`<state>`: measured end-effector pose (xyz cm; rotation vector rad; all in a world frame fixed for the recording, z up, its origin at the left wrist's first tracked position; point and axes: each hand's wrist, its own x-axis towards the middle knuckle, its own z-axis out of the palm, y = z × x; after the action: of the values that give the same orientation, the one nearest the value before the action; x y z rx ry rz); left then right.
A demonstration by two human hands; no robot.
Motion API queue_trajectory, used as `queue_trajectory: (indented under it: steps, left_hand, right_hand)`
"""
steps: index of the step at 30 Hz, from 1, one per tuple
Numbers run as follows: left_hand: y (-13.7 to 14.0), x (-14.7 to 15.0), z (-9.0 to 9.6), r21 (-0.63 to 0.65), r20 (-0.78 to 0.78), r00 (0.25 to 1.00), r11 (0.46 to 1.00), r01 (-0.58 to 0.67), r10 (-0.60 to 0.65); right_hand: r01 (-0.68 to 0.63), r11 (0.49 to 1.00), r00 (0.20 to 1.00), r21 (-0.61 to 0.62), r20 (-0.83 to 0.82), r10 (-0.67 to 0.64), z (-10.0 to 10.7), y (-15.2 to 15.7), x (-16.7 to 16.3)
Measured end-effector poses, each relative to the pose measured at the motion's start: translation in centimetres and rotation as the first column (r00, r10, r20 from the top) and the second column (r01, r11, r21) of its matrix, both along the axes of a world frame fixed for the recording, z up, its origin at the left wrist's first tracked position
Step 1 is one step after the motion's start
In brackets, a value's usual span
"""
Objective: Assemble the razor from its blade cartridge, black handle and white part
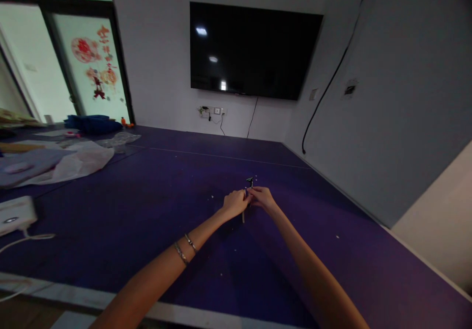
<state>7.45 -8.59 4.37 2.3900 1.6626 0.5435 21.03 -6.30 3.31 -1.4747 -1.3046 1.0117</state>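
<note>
One small dark item [250, 180] with a crosswise head: stands at the right hand [262, 197], whose thumb and fingertips pinch it below the head, over the purple tabletop [177, 206]. One thin pale strip [243, 217]: runs through the left hand [234, 204], fingers curled about it, end projecting below. Two silvery bracelets [180, 253]: encircle the left forearm [157, 277].

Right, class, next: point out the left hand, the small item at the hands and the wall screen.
Left hand [235, 204]: head view, on the back of the hand.
Small item [250, 179]: head view, on its dark upper end.
Wall screen [254, 51]: head view, on the middle of its dark front.
</note>
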Motion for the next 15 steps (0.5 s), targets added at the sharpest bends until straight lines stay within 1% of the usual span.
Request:
queue_trajectory:
  steps: [3,6,9,11,13,15]
  left_hand:
    - [0.1,-0.1,-0.1,-0.033,-0.035,0.999,0.999,0.022,-0.023]
    - [0.3,-0.3,-0.6,-0.078,-0.119,0.993,0.997,0.013,-0.022]
    - [0.3,-0.2,-1.3,-0.096,-0.175,0.985,0.995,-0.008,-0.008]
    - [0.4,0.0,-1.6,-0.1,-0.193,0.981,0.995,-0.018,-0.002]
    - [0.4,0.1,-1.7,-0.107,-0.207,0.978,0.994,-0.027,0.004]
    - [0.3,0.3,-1.7,-0.104,-0.219,0.976,0.994,-0.026,0.002]
  right_hand:
    - [0.057,0.998,0.992,-0.008,0.111,-0.056,0.2,0.2,3.7]
    - [0.137,0.99,0.957,-0.016,0.259,-0.128,0.1,0.2,8.6]
    - [0.222,0.975,0.881,0.014,0.426,-0.207,-0.3,-0.3,13.2]
    - [0.266,0.963,0.817,0.044,0.52,-0.249,-0.7,-0.9,15.5]
    - [0.299,0.952,0.753,0.067,0.597,-0.278,-1.2,-1.5,17.0]
    - [0.321,0.944,0.694,0.079,0.658,-0.291,-1.7,-1.9,17.8]
